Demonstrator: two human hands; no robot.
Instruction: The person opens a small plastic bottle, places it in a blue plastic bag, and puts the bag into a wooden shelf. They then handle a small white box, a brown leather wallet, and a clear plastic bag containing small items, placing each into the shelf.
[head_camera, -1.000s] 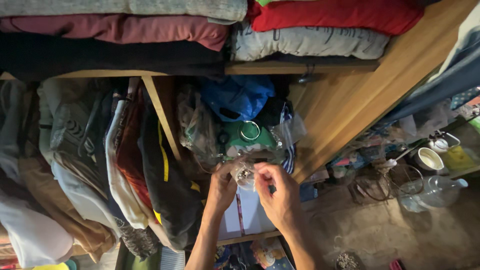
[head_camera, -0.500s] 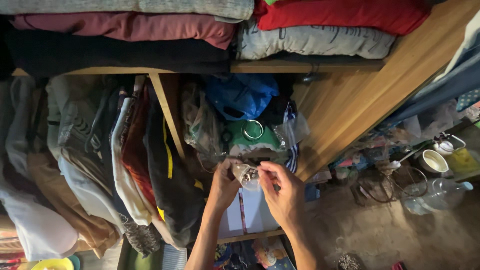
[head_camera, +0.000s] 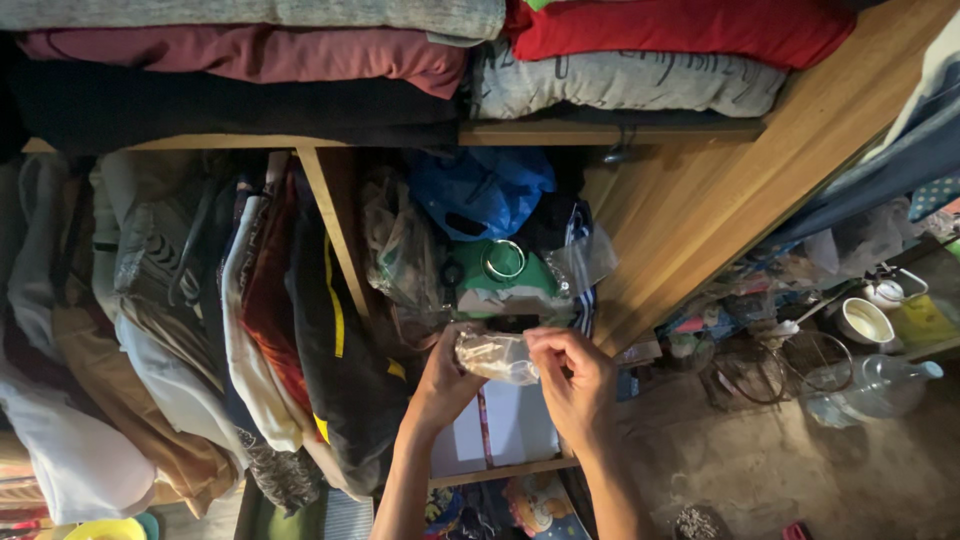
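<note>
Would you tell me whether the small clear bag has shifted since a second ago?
Yes: the small clear bag now lies stretched sideways between both hands, slightly lower beneath the metal ring.

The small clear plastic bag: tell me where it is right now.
The small clear plastic bag sits centre-frame in the head view, held between the left hand and right hand, just below the metal ring in the wooden cupboard.

both hands (head_camera: 510, 375) gripping clear plastic bag (head_camera: 492, 355), w/ clothes shelf (head_camera: 600, 130) behind

Wooden shelf (head_camera: 610, 130) under folded clothes (head_camera: 250, 55) and pillows (head_camera: 630, 85).
</note>
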